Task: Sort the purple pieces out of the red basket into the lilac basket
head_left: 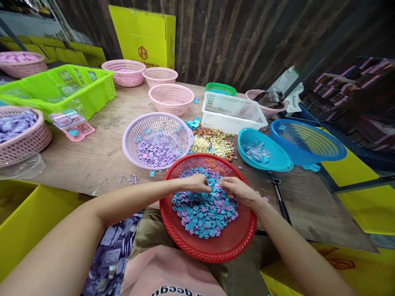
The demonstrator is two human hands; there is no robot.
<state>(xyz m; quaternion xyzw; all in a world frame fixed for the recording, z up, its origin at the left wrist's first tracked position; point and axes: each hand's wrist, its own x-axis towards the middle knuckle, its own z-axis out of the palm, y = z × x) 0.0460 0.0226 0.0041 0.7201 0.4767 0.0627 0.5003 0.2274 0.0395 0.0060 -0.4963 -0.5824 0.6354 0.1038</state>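
A red plastic basket (212, 257) rests at the table's front edge over my lap, tilted toward me. In it lies a heap of small round teal and purple plastic pieces (200, 216) with swirl patterns. My left hand (197, 183) is over the heap, fingers curled closed, and what they hold is hidden. Opposite it, my right hand (236, 189) has thumb and fingers pinched together just above the pieces. A purple piece shows by its fingertips, but I cannot tell whether it is gripped. Behind the red basket, a lilac basket (128, 142) contains similar purple discs.
Cream and brown plastic parts (216, 146) lie behind the red basket, near a white crate (231, 123). Right of them are a teal bowl (280, 162) and a blue basket (327, 154). A green crate (98, 96) and pink baskets (171, 107) stand further back; a black-handled tool (280, 201) lies right.
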